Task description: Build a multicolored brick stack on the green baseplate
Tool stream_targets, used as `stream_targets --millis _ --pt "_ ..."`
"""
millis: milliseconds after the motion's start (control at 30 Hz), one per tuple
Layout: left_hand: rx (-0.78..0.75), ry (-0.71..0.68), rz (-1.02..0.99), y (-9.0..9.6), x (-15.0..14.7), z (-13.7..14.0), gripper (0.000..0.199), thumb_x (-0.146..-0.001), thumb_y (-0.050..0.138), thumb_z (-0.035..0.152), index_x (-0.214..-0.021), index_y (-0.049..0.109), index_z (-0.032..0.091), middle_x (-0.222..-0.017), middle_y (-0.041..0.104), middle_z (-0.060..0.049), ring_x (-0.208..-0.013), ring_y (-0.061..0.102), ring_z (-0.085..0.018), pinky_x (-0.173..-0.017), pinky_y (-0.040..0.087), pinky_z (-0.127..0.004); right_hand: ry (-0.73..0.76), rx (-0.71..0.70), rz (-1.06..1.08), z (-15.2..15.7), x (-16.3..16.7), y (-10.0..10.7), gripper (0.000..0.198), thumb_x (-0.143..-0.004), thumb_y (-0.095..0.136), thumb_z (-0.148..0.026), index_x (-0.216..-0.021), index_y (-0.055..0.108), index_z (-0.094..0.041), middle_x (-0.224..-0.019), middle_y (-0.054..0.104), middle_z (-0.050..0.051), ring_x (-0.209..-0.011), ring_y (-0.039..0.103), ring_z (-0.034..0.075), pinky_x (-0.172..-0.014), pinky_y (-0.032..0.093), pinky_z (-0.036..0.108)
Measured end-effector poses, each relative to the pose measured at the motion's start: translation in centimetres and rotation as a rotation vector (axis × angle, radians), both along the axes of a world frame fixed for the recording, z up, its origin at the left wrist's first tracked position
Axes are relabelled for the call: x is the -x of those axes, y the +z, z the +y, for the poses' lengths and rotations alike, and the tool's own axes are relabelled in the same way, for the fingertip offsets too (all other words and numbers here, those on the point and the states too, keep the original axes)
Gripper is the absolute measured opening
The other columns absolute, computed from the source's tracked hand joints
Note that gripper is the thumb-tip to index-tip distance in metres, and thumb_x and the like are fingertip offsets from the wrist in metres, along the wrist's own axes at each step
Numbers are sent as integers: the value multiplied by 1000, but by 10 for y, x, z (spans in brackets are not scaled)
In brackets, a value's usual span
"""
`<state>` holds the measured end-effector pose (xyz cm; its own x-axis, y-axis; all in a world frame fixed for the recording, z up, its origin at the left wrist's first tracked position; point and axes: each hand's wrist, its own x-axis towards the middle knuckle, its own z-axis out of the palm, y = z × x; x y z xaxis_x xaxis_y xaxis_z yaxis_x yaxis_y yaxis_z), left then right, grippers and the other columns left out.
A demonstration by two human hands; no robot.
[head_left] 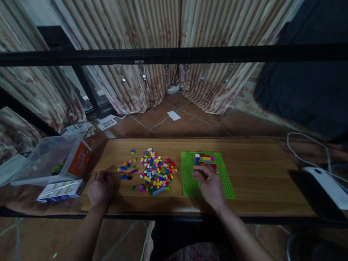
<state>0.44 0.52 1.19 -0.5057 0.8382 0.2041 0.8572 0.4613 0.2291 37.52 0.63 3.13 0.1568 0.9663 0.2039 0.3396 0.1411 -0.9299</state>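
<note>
A green studded baseplate (225,181) lies on the wooden board, with several coloured bricks (206,157) joined near its far edge. Over these bricks is my right hand (210,185), its thumb and fingers pinched together at the structure's near left. Whatever the pinch holds is too small or hidden to make out. My left hand (101,188) rests curled on the board's left end, its fingers mostly turned from view. Between the hands spreads a pile of small multicoloured bricks (156,172), with a looser cluster of bricks (127,170) on its left side.
A clear plastic box (46,157) with an orange label stands left of the wooden board (260,175), a small carton (61,190) before it. At the right end lie a white device (328,187) and a cable (309,138). A black bar (183,55) crosses beyond.
</note>
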Motion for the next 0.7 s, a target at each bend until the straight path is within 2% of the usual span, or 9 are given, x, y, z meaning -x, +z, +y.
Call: stream_targets --millis 133,300,400,700 --pt "13 -4 19 3 -1 0 26 -89 40 30 -95 62 18 -101 64 -12 -85 61 -24 -63 41 -30 -138 -72 -203 16 -28 6 22 -85 52 -31 -91 70 -20 -95 68 7 -85 65 20 -81 52 38" --pt "9 -6 15 6 -3 -1 26 -88 40 31 -97 62 19 -102 64 -11 -85 61 -23 -64 42 -30 -210 -82 -354 36 -29 4 25 -85 48 -28 -89 71 -19 -91 70 7 -83 63 20 -80 50 37" --pt "6 -8 23 7 -4 -1 27 -88 40 31 -97 62 19 -103 63 -11 -85 61 -23 -64 43 -30 -216 -66 -419 42 -25 -1 24 -85 49 -27 -90 72 -19 -91 70 8 -83 63 21 -79 49 36" --pt "0 -7 -4 11 -6 -1 25 -87 42 29 -95 63 18 -97 64 -10 -84 61 -23 -64 42 -30 -172 -144 -534 45 -21 -7 18 -83 54 -22 -84 71 -22 -89 71 6 -88 62 22 -86 46 39"
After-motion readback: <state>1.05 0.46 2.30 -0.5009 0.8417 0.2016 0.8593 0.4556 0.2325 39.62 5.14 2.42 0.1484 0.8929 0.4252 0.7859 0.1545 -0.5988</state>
